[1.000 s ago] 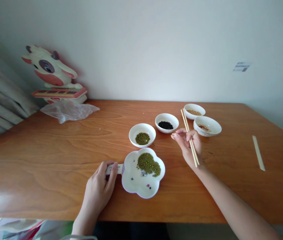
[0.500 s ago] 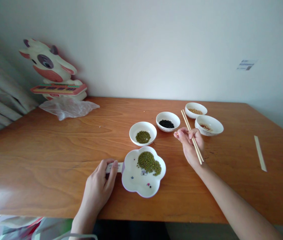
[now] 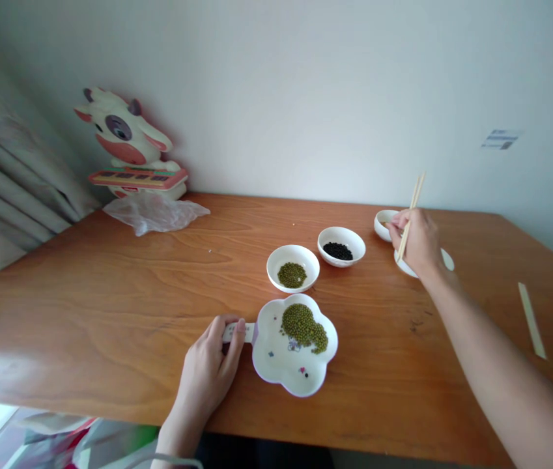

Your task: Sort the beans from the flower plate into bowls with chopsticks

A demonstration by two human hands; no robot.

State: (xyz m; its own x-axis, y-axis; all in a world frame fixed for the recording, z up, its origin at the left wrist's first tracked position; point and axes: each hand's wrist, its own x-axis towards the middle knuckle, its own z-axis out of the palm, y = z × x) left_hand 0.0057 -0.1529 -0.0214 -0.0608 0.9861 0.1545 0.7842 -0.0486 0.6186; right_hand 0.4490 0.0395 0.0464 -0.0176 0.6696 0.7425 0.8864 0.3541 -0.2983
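My left hand (image 3: pixel 212 368) grips the short handle of a white flower-shaped dish (image 3: pixel 276 365) that holds a heap of green mung beans (image 3: pixel 304 327). My right hand (image 3: pixel 417 242) is closed on a pair of wooden chopsticks (image 3: pixel 411 210), their upper ends pointing up and their tips down over the far small bowl (image 3: pixel 382 223) of tan grains. That hand covers much of another white bowl (image 3: pixel 447 259). A bowl of green beans (image 3: pixel 292 268) and a bowl of black beans (image 3: pixel 340 246) stand between the dish and my right hand.
A wooden table (image 3: pixel 110 293) runs to a white wall. A cartoon cow figure (image 3: pixel 127 146) and a crumpled clear plastic bag (image 3: pixel 154 212) sit at the back left. A paper chopstick sleeve (image 3: pixel 531 319) lies at the right. Curtains (image 3: pixel 7 189) hang on the left.
My right hand moved away from me and to the right with the chopsticks, from beside the black-bean bowl to over the far right bowls. The chopsticks turned more upright. My left hand stayed on the handle.
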